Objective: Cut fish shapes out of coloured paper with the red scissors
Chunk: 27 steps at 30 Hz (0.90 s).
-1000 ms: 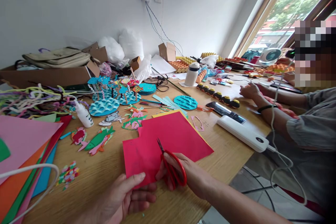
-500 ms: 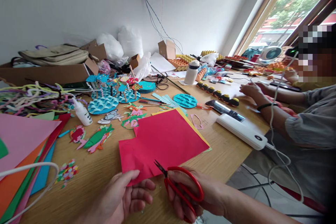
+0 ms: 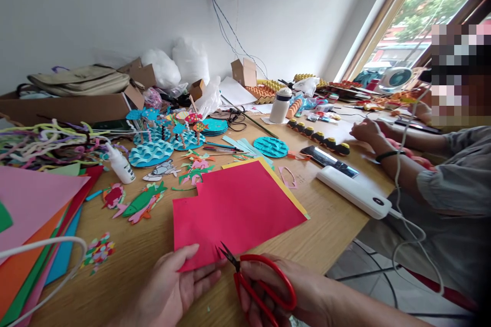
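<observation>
A red sheet of paper (image 3: 241, 204) with a notch cut from its far left corner lies over yellow paper (image 3: 282, 184). My left hand (image 3: 172, 281) pinches its near left corner, thumb on top and fingers beneath. In my right hand (image 3: 286, 283) is a pair of red-handled scissors (image 3: 264, 260). Their dark blades are slightly parted at the sheet's near edge, just right of my left fingers. Beyond the sheet are green and pink paper scraps (image 3: 197, 168). Left of it lies a green paper fish (image 3: 140, 202).
A glue bottle (image 3: 121, 164) stands at left, near coloured paper sheets (image 3: 42, 191). A white power bank (image 3: 353, 191) and a phone (image 3: 329, 161) lie at right. Another person's hands (image 3: 368, 130) are over the table's right side. A white cable (image 3: 57, 240) crosses the near left.
The scissors have moved left and slightly down, so their blades meet the red sheet's near edge. The sheet's near left part lies flatter, and my left fingers have straightened somewhat beneath it.
</observation>
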{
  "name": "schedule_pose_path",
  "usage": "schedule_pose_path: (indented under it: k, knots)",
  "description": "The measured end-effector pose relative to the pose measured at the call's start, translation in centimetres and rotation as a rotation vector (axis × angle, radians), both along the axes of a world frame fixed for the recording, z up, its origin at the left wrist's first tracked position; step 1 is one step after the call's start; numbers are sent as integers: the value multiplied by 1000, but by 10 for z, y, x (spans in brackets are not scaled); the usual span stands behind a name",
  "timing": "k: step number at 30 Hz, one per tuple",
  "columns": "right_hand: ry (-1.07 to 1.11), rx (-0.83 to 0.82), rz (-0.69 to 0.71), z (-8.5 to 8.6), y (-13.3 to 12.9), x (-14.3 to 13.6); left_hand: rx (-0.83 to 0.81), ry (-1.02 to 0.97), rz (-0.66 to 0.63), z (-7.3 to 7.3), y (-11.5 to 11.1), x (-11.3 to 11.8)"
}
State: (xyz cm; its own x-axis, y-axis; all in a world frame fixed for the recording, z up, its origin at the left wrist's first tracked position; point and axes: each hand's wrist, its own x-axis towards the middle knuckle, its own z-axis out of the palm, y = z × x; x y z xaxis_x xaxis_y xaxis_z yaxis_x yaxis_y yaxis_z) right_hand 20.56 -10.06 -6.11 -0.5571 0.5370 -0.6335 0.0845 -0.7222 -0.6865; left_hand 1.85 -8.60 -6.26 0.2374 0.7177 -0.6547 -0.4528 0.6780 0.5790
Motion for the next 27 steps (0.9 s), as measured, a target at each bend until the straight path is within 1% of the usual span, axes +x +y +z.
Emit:
schedule_pose_path:
  k: [2,5,8,12,15,18,22,27]
  knots:
    - [-30,13,-1,0,-1,-1,-23,-26,14,-1,1,-1]
    - [-59,35,8,1,-2,-3,-5,-38,50,2,2,-2]
    - [-77,46,12,2,-2,-4,16,-14,83,6,3,-1]
    - [-67,31,24,1,0,-5,-12,40,78,9,4,0]
    - [-45,13,30,0,2,-4,-22,54,92,7,6,-1]
    - [-24,-28,33,0,4,-5,-15,55,120,2,6,-4]
    - [66,-87,41,-5,4,-7,-26,46,157,-3,6,-6]
    - [237,-110,33,-14,3,-8,-14,23,170,-1,4,-6]
